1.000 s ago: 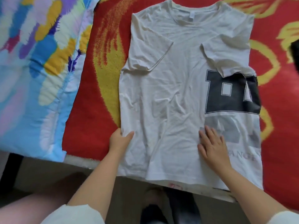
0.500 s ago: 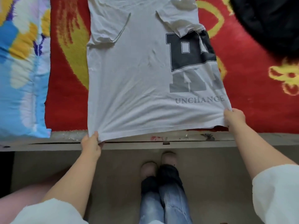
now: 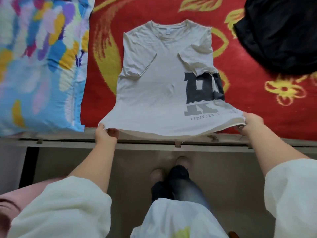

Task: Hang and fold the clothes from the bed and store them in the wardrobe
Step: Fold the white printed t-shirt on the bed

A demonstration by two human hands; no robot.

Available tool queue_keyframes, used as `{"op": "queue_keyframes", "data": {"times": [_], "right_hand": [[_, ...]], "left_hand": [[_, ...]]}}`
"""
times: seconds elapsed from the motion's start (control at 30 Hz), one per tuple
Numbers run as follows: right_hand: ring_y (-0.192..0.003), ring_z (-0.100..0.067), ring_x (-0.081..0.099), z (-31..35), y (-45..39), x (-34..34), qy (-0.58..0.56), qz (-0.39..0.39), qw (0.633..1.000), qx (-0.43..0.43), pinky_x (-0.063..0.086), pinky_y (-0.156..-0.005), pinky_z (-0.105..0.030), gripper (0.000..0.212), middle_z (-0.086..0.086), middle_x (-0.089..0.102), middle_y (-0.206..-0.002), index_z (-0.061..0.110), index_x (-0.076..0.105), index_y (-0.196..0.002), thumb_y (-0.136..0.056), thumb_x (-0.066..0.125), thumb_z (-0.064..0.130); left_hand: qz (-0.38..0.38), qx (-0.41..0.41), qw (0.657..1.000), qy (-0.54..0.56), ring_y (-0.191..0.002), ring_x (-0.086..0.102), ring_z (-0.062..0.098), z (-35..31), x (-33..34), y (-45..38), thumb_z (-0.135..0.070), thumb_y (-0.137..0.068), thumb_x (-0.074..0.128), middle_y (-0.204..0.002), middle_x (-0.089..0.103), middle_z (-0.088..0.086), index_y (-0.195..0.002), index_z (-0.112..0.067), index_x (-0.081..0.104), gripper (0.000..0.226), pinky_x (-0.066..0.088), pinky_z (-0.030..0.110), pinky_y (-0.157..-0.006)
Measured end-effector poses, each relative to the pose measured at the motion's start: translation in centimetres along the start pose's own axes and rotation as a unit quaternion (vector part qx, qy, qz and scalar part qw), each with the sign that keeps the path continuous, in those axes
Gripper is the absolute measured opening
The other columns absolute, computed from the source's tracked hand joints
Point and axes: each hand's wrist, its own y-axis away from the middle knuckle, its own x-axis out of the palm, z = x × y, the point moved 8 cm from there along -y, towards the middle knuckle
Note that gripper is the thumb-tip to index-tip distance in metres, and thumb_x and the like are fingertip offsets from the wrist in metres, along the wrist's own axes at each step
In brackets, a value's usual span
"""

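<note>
Folding: step in hand, judged from the layout, is the bottom-up fold of 1 garment; nothing hung or stored is visible, and no wardrobe is in view.
Bed [image 3: 171, 7]: red cover with yellow floral pattern, filling the upper frame; its near edge runs just beyond your hands.
Quilt [image 3: 39, 66]: blue multicolour bedding on the left part of the bed, just beside the shirt, not touching it.
Black garment [image 3: 281, 33]: 1 dark heap at the upper right, apart from the shirt, not yet folded.
T-shirt [image 3: 154, 93]: pale grey, back up, collar away from you, both sleeves turned in; printed front panel folded over along its right side; hem raised off the bed edge.
Left hand [image 3: 105, 134]: your fingers curl round the hem's left corner and pinch it.
Right hand [image 3: 252, 121]: your fingers curl round the hem's right corner, gripping it.
Next move, as a judgement: carry both corners together toward the collar, level, so the hem lands square and the tucked sleeves stay in.
Risk: uneven lift could skew the fold.
</note>
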Motion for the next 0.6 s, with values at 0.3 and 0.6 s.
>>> {"op": "queue_keyframes", "data": {"times": [0.3, 0.6], "right_hand": [[-0.035, -0.009, 0.051, 13.1, -2.7, 7.7, -0.039, 0.074, 0.995, 0.051, 0.041, -0.031, -0.015, 0.025, -0.001, 0.039, -0.067, 0.008, 0.037, -0.073, -0.097, 0.044, 0.014], [-0.02, -0.008, 0.032, 23.6, -9.7, 21.4, -0.17, 0.126, 0.972, 0.099, 0.035, -0.029, -0.016, 0.033, -0.001, 0.031, -0.027, 0.011, 0.036, -0.065, -0.097, 0.034, 0.002]], "left_hand": [[0.106, 0.034, 0.988, 0.111, -0.027, 0.043, 0.005, -6.4, 15.2, -1.2, -0.004, -0.098, 0.029, -0.047, 0.039, -0.004, -0.066, -0.015, 0.033, 0.035, 0.039, 0.011, -0.034], [0.088, 0.087, 0.986, 0.108, -0.035, 0.056, 0.007, -9.1, 31.6, -9.1, -0.003, -0.098, 0.029, -0.04, 0.056, -0.001, -0.071, -0.009, 0.048, 0.033, 0.047, 0.014, -0.042]]}}
